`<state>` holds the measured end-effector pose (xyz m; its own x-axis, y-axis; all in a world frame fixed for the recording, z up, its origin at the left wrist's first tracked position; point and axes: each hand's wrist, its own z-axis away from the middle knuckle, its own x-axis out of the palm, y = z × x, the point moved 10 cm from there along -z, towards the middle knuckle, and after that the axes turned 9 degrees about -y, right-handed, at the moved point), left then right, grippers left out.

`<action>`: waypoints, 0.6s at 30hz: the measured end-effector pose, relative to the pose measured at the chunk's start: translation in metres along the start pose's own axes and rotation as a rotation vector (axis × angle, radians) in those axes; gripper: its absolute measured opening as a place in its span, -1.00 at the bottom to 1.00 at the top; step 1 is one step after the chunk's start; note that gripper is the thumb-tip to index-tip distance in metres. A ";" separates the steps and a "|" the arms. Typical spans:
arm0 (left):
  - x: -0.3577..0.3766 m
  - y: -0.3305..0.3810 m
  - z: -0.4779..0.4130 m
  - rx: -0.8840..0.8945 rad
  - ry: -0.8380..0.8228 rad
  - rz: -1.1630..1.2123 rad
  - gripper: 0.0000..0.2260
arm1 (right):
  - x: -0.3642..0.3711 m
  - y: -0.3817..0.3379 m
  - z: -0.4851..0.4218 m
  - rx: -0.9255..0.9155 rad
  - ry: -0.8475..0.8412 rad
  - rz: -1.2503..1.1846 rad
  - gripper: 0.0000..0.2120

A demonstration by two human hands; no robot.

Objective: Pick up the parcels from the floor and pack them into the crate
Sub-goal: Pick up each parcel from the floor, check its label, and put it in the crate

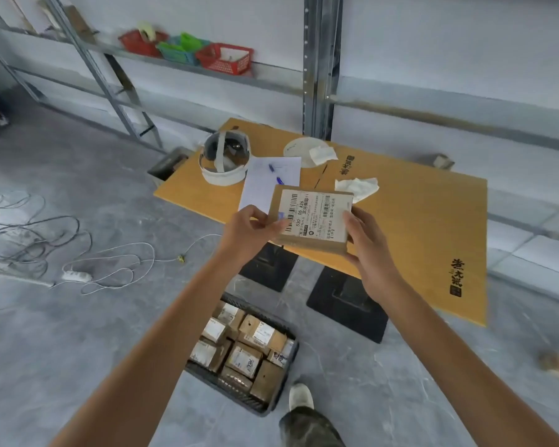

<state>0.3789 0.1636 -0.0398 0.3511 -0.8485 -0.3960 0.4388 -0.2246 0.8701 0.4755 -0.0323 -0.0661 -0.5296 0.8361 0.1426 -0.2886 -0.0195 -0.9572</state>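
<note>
Parcel (313, 217), flat brown cardboard, white barcode label, held in both hands

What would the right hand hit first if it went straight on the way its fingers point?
The right hand holds the parcel; beyond that, probably the crumpled tissue on the table, though depth is unclear.
</note>
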 end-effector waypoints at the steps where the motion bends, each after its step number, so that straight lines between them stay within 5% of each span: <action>1: -0.002 -0.006 -0.009 -0.012 -0.017 -0.007 -0.73 | 0.007 0.003 -0.009 0.013 -0.020 0.014 -0.61; 7: -0.020 -0.039 -0.045 -0.048 -0.104 -0.053 -0.69 | 0.047 0.034 -0.043 0.081 -0.076 0.155 -0.47; 18: -0.058 -0.157 -0.104 -0.148 -0.389 -0.202 -0.74 | 0.123 0.153 -0.062 0.336 0.058 0.040 -0.36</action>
<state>0.3755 0.2976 -0.1836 -0.0779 -0.9178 -0.3892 0.5900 -0.3571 0.7241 0.4152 0.1017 -0.2100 -0.5022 0.8607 0.0831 -0.5205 -0.2242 -0.8239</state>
